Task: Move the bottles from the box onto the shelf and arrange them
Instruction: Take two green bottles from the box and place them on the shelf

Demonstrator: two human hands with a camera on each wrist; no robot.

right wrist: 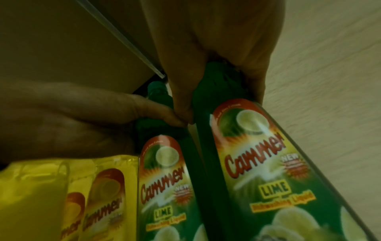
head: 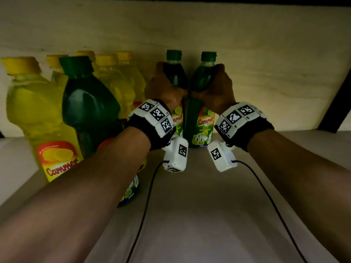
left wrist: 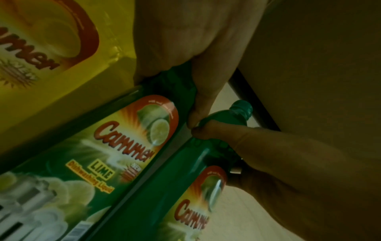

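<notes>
Two green Cammer lime bottles stand side by side at the back of the shelf (head: 190,215). My left hand (head: 167,88) grips the upper body of the left green bottle (head: 175,73), whose label (left wrist: 123,146) fills the left wrist view. My right hand (head: 214,92) grips the upper body of the right green bottle (head: 204,78), also seen large as the right green bottle (right wrist: 257,163) in the right wrist view. My two thumbs meet between the bottles. Both bottles stand upright with their bases on the shelf board.
To the left stands a row of several yellow Cammer bottles (head: 38,114), with another green bottle (head: 89,107) in front of them. The pale back wall (head: 266,63) is close behind. A dark shelf post (head: 338,103) stands at the right. Bare shelf board lies right of the pair.
</notes>
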